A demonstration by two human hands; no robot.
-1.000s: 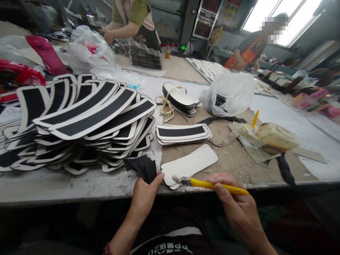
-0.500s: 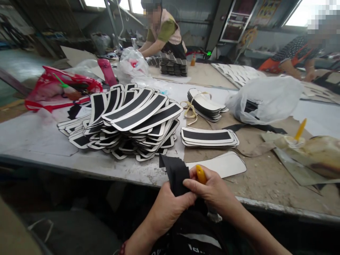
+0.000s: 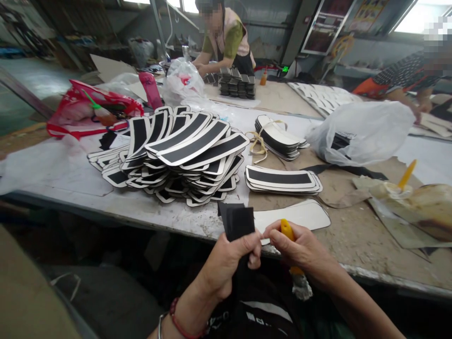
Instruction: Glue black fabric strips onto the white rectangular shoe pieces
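Observation:
My left hand point(image 3: 231, 261) is closed around a bundle of black fabric strips point(image 3: 240, 222), upright above the thumb. In my right hand point(image 3: 300, 245) is a yellow-handled brush point(image 3: 287, 230); its whitish, crusted end points down below the palm. The right thumb and forefinger are pinched together close to the left fingers; whether a strip is between them I cannot make out. Just beyond the hands lies a plain white curved piece point(image 3: 296, 215). Behind it is a short stack of white curved pieces with black strips point(image 3: 282, 179).
A large heap of black-and-white curved pieces point(image 3: 190, 155) covers the table's left middle. Farther back are a tied stack point(image 3: 277, 134) and a white plastic bag point(image 3: 363, 132). A glue container with a yellow stick point(image 3: 391, 190) stands right. Two people work across the table.
My right hand has moved right, away from the bundle, with the brush. The left hand now grips the bundle alone, and the strips stand straighter. The view has shifted slightly.

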